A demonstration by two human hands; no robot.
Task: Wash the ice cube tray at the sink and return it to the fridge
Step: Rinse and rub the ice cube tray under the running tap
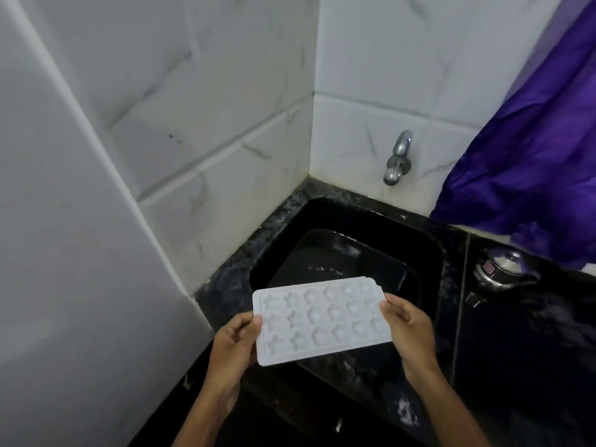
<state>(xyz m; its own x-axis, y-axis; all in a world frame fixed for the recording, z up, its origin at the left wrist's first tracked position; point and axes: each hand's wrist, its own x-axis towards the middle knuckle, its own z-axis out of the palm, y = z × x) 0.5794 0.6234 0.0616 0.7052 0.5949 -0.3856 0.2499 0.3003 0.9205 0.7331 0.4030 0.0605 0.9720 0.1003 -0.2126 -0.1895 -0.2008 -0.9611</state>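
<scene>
No text, label, brand or number can be read anywhere. A small red patch (488, 269) is seen on the metal lid (511, 262) standing at the right of the desk (532, 343) — it is blurred and too small, so whether any lettering is carried on it cannot be told. The ice cube tray (319, 321) is marked only by moulded star and round hollows — no characters can be made out on it.
</scene>
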